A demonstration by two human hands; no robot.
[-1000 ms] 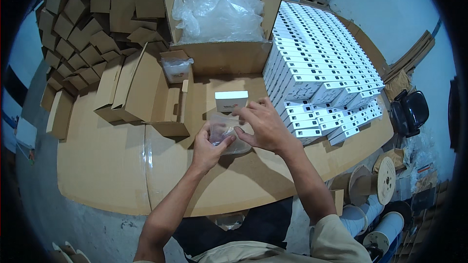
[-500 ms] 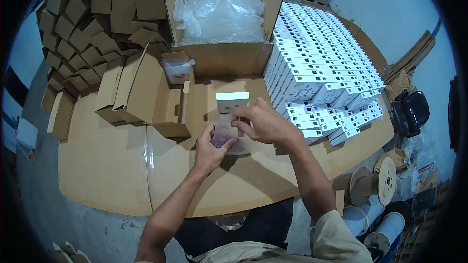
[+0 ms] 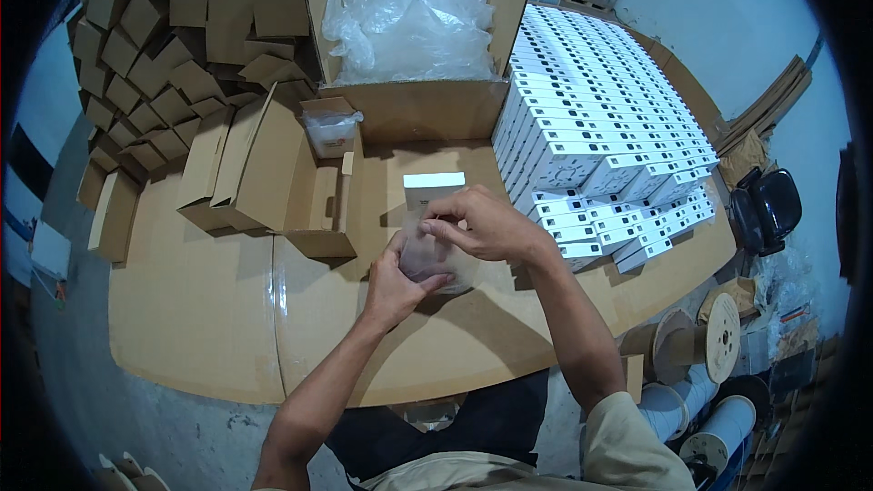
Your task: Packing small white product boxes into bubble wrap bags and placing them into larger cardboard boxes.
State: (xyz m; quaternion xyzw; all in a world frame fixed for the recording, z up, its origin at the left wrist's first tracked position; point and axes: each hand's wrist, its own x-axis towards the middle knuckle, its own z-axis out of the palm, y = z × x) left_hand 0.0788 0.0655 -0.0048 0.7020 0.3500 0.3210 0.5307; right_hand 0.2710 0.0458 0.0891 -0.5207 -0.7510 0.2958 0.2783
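Well in from the desk (image 3: pixel 195 318)'s near edge, my left hand (image 3: pixel 393 291) pinches a clear bag (image 3: pixel 424 256); my right grip (image 3: pixel 491 225) is closed on its upper edge. I'm probably opening it; next calls for parting its layers.

In the middle of the frame, the left hand (image 3: pixel 396 289) grips a clear bag (image 3: pixel 424 257) by its lower part, and the right hand (image 3: pixel 480 223) has its fingertips over the bag's upper part; whether they pinch it is unclear. Just above stands a small white box (image 3: pixel 434 180). At upper center, a large carton (image 3: pixel 418 107) holds crumpled plastic (image 3: pixel 409 23). Brown boxes (image 3: pixel 233 14) crowd the upper left; white boxes (image 3: pixel 605 118) are stacked right of center. Spools (image 3: pixel 721 336) sit at lower right.
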